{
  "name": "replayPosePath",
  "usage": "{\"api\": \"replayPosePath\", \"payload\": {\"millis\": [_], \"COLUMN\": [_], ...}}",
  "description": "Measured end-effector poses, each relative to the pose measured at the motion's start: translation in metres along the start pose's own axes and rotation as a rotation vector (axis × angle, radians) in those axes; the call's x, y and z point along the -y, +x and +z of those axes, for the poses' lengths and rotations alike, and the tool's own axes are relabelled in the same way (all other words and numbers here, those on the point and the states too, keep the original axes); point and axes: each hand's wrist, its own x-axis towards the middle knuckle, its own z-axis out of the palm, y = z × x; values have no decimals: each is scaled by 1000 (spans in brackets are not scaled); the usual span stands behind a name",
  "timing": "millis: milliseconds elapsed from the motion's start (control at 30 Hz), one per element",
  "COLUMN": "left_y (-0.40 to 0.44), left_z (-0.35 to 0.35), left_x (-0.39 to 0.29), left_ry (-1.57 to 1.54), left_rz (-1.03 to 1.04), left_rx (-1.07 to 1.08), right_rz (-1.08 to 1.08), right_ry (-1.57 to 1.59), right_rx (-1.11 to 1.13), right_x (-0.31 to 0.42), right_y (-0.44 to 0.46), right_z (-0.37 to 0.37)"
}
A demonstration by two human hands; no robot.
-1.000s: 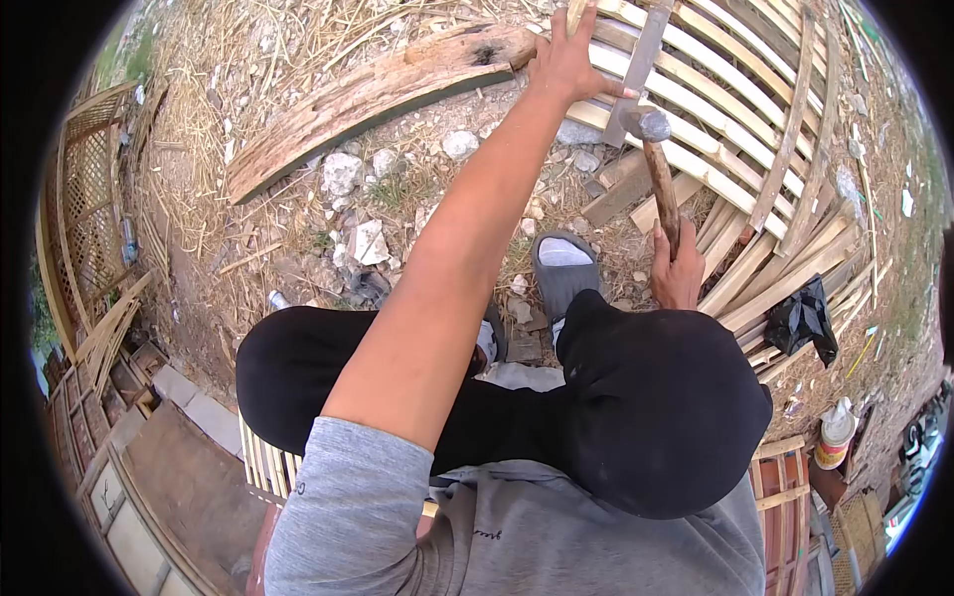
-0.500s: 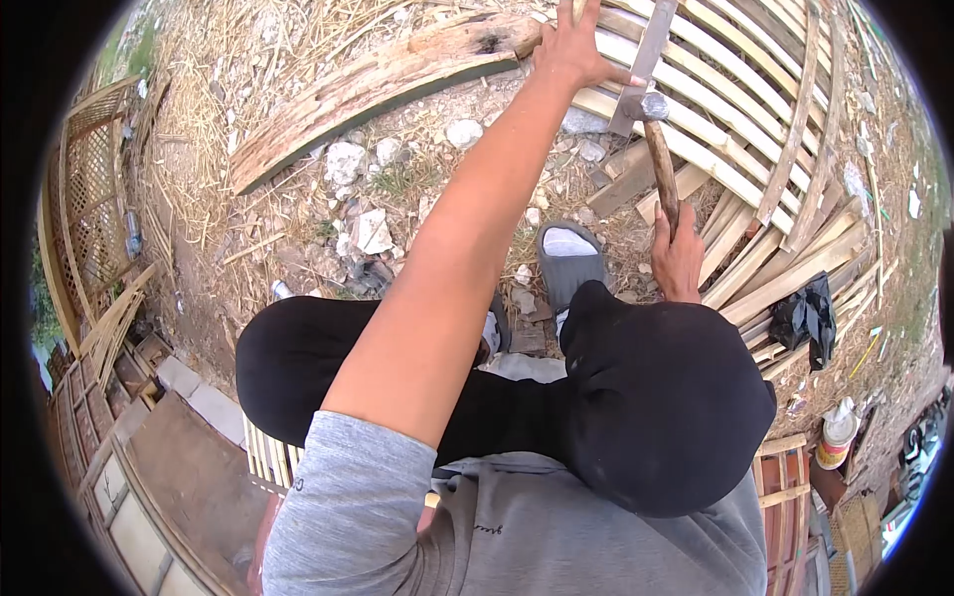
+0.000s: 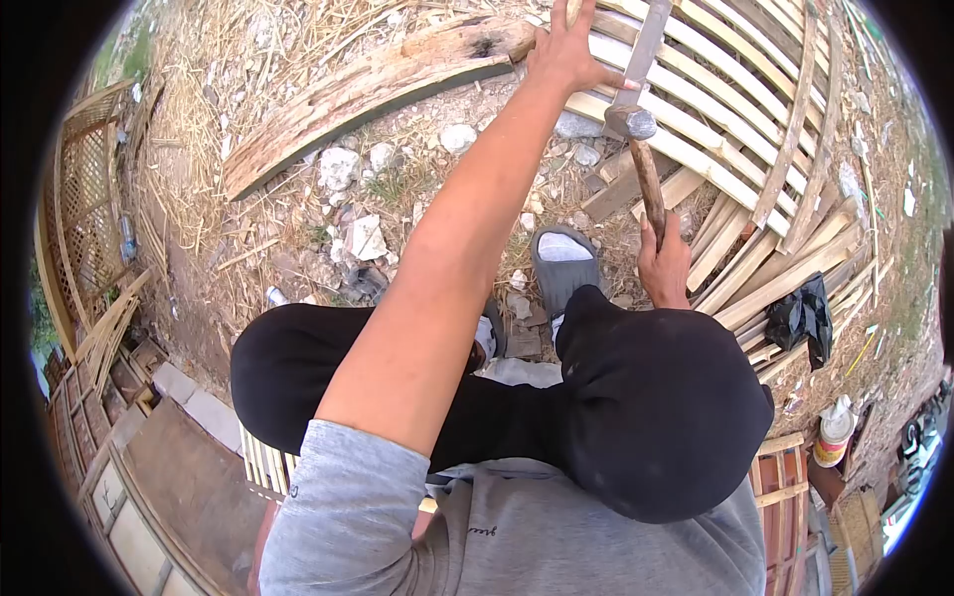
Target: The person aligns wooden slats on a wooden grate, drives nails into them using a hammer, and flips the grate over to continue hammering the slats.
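Note:
My right hand [image 3: 664,266] is wrapped round the wooden handle of a hammer [image 3: 648,184]. The metal hammer head is at the near end of a flat grey crosspiece [image 3: 647,48]; whether they touch I cannot tell. This crosspiece lies across pale wooden slats [image 3: 711,146]. At the top of the view my left hand [image 3: 566,58] is spread over the slats, its thumb reaching the crosspiece. A light piece of wood [image 3: 573,10] shows between its fingers, whose tips are partly cut off by the view's edge.
A weathered beam [image 3: 373,94] lies on the stony, straw-strewn ground. Loose boards [image 3: 785,263] and a black plastic bag [image 3: 800,316] are at the right, with a white container [image 3: 835,434] below. Lattice panels [image 3: 87,189] stand at the far left. My sandalled foot [image 3: 564,263] is near the hammer.
The hammer head and my right hand have shifted slightly left and down relative to the crosspiece. My left hand stays spread over the slats.

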Motion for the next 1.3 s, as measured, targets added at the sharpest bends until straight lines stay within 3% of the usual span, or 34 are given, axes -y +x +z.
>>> {"api": "replayPosePath", "payload": {"millis": [100, 233, 367, 500, 800, 933, 1033, 1067, 1167, 1200, 1300], "left_y": [-2, 1, 1, 22, 28, 55, 59, 41, 2, -7, -5], "left_z": [5, -3, -8, 10, -18, -26, -49, -61, -98, -108, -118], "left_x": [3, -4, -8, 2, -16, -10, -18, -36, -87, -102, -131], "left_ry": [-34, -30, 12, 61, 24, -124, -360, -291, -520, -486, -523], "left_rz": [-16, -70, -49, -70, -98, 44, 375, 250, 344, 259, 442], "left_rx": [34, 70, 75, 89, 96, -37, -2, -84, -83, -32, -85], "right_rz": [16, -39, 5, 275, 507, 558, 547, 542, 522, 520, 509], "right_ry": [63, 239, 310, 330, 207, 222, 218, 213, 212, 209, 206], "right_rx": [-11, -199, -267, -157, -89, -33, -19, -15, -6, -2, 6], "right_x": [30, 54, 38, 16, -5, -9, -16, -17, -21, -22, -25], "right_y": [5, 2, -8, -46, -209, -245, -245, -244, -238, -237, -231], "right_z": [-22, -41, -45, -43, -15, -1, 4, 5, 6, 6, 5]}}
